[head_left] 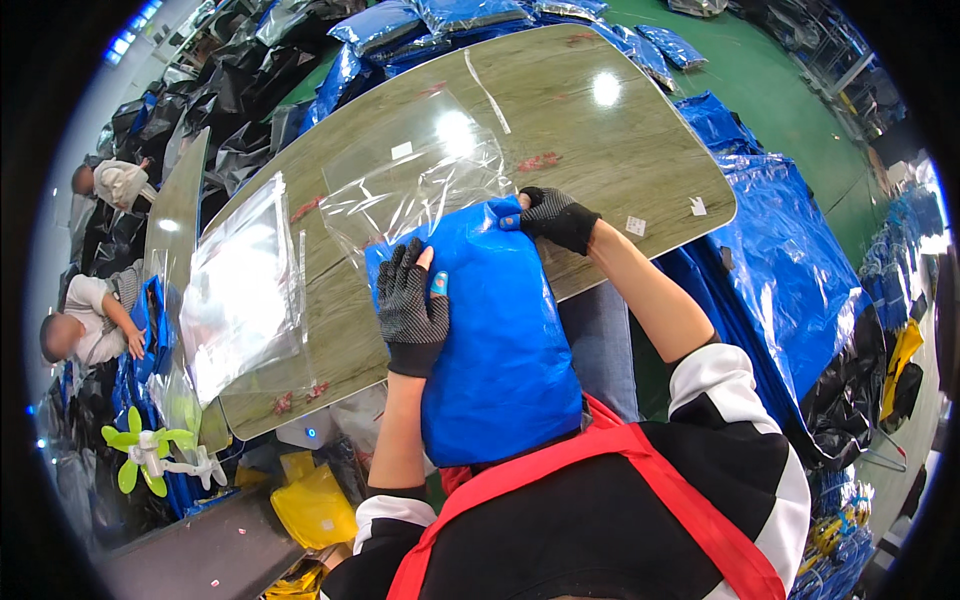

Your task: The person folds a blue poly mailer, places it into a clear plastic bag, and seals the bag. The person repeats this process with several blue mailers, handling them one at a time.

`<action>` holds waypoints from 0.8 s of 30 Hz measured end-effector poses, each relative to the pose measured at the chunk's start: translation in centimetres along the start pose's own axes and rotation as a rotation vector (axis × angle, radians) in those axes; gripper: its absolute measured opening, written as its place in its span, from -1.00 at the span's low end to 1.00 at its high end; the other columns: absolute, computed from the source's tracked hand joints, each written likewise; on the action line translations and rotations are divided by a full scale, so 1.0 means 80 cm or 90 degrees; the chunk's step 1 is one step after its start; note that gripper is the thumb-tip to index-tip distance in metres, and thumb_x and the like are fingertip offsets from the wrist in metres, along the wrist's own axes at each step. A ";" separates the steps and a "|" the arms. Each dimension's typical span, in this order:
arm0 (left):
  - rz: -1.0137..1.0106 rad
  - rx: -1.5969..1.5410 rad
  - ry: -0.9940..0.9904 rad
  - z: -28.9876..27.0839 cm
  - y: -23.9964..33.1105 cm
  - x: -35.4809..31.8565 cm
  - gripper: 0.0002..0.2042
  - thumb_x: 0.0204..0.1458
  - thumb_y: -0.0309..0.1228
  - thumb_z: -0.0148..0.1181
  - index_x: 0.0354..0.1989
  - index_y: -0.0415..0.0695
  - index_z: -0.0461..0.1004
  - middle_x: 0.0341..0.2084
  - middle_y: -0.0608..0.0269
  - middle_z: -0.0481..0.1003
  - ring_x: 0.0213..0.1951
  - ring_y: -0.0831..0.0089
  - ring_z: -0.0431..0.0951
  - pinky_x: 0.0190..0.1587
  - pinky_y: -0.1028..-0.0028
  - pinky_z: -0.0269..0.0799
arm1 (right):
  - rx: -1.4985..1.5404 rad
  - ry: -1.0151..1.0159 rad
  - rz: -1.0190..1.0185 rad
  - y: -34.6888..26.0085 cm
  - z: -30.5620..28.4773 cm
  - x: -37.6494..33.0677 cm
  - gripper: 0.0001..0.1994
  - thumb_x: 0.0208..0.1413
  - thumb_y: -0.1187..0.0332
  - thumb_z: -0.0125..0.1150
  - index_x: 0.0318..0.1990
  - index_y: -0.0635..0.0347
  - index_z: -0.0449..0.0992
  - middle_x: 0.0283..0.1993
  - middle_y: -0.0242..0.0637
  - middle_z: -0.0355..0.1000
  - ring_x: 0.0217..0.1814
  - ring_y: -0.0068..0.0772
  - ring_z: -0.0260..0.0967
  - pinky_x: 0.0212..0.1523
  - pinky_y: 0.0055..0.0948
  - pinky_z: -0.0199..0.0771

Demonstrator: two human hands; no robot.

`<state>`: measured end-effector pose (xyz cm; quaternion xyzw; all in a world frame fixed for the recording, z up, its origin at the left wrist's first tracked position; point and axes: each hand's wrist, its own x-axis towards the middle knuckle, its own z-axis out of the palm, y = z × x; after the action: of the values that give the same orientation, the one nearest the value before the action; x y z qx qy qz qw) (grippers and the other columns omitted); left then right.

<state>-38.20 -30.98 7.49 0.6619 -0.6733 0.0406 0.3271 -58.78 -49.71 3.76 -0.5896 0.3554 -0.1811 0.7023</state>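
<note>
A folded blue glossy sheet (500, 330) hangs over the table's near edge toward my lap, its far end on the tabletop. My left hand (413, 305), in a dark dotted glove with bare fingertips, lies flat on its left side, fingers stretched out. At the far right corner, my right hand (558, 218), gloved the same way, has its fingers closed on the blue sheet's edge. A clear plastic bag (370, 190) lies just beyond, its near edge meeting the blue sheet; whether the sheet is inside it is unclear.
Clear bags (240, 300) are piled at the left of the wood-patterned table (620, 140). Blue packages (470, 15) line the far edge. Blue sheeting (790, 270) is heaped at right. A green fan (148, 450) stands lower left. Two people (95, 320) are at far left.
</note>
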 end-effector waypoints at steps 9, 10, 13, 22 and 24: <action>-0.041 -0.033 0.009 -0.004 -0.013 -0.018 -0.63 0.11 -0.36 0.12 0.10 -0.14 0.38 0.09 -0.05 0.38 0.18 0.03 0.32 0.25 0.18 0.15 | 0.150 0.089 -0.024 0.013 0.015 -0.021 -0.72 -0.09 0.29 0.47 -0.29 0.24 0.54 -0.33 -0.35 0.50 -0.31 -0.53 0.41 -0.25 -0.53 0.44; -0.081 -0.074 0.042 -0.001 -0.025 -0.020 -0.62 0.10 -0.35 0.14 0.10 -0.16 0.37 0.09 -0.06 0.38 0.18 0.03 0.33 0.25 0.18 0.16 | 0.162 0.112 -0.050 0.015 0.015 -0.018 -0.75 -0.10 0.29 0.48 -0.42 0.22 0.52 -0.43 -0.39 0.48 -0.41 -0.57 0.37 -0.35 -0.56 0.39; -0.380 -0.270 0.150 0.012 -0.079 -0.019 -0.53 0.10 -0.30 0.15 0.17 -0.20 0.28 0.10 -0.10 0.37 0.10 0.12 0.41 0.18 0.26 0.25 | 0.021 0.155 -0.154 0.026 0.009 -0.010 -0.77 -0.05 0.25 0.45 -0.46 0.14 0.50 -0.47 -0.46 0.44 -0.41 -0.67 0.35 -0.36 -0.62 0.36; -0.668 -0.775 -0.305 -0.016 -0.155 -0.014 -0.45 0.07 -0.08 0.22 0.12 -0.23 0.35 0.00 0.05 0.44 -0.02 0.31 0.45 0.03 0.37 0.38 | -0.280 0.161 -0.229 0.072 0.032 -0.098 -0.62 0.18 0.15 0.10 -0.09 0.34 0.53 -0.29 0.01 0.55 -0.30 -0.22 0.52 -0.19 -0.27 0.47; -0.664 -0.744 -0.270 -0.021 -0.130 -0.020 -0.43 0.06 -0.07 0.24 0.10 -0.28 0.38 -0.05 0.09 0.48 -0.08 0.37 0.48 0.01 0.42 0.38 | -0.402 0.042 -0.376 0.053 0.020 -0.122 -0.59 0.18 0.12 0.12 -0.02 0.31 0.52 -0.22 -0.03 0.56 -0.24 -0.24 0.53 -0.14 -0.28 0.48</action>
<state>-28.16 -30.02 4.05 0.6065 -0.2381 -0.6015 0.4622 -64.97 -41.03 2.55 -0.8459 0.2318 -0.2755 0.3934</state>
